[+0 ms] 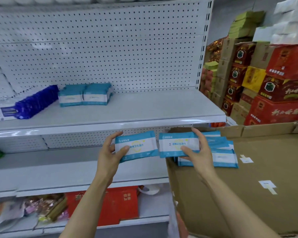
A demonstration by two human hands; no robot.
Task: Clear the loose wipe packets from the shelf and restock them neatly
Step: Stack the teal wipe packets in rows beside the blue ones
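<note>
Step in hand: restocking, judged from the neat block of teal-and-white wipe packets point(84, 95) already standing at the back of the white metal shelf point(144, 107).
Left hands state: left hand point(108, 152) grips one flat teal-and-white packet point(136, 146) by its left edge.
Right hands state: right hand point(199, 150) grips a second packet point(176, 144) over the loose pile point(222, 152) on the brown cardboard box point(248, 186).
Next move: probably lift both to the shelf, beside the standing block, upright and aligned.

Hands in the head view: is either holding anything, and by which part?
Left hand holds a wipe packet by its left end. Right hand holds another wipe packet by its right end, above the cardboard box.
</note>
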